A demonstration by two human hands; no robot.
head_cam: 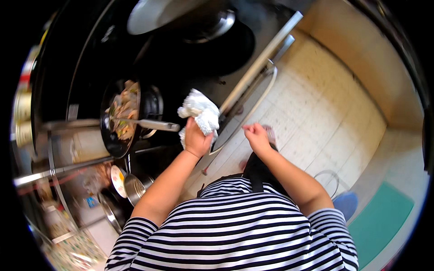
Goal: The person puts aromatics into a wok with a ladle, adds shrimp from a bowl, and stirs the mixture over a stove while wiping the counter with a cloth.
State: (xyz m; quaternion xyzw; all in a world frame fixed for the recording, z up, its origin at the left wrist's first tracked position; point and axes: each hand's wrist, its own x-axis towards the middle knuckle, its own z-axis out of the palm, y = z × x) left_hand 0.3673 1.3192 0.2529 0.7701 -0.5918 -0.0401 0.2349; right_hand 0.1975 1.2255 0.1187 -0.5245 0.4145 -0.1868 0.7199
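Note:
My left hand (196, 139) grips a crumpled white cloth (200, 106) above the dark stove top. To its left, a black frying pan (106, 137) holds cooked food in pieces (124, 110), pale and brown with bits of green. A utensil with a metal handle (157, 125) rests in the pan, its handle reaching toward my left hand without touching it. Over the floor, beyond the stove's front rail, is my right hand (258, 137), its fingers curled in and nothing visible in them.
A large wok (152, 18) stands at the top. The metal rail (261, 64) runs along the stove front. At lower left, a metal pot (134, 188) and a patterned bowl (118, 179) sit near shelving. A green board (381, 227) lies at lower right, beside a blue object (346, 203).

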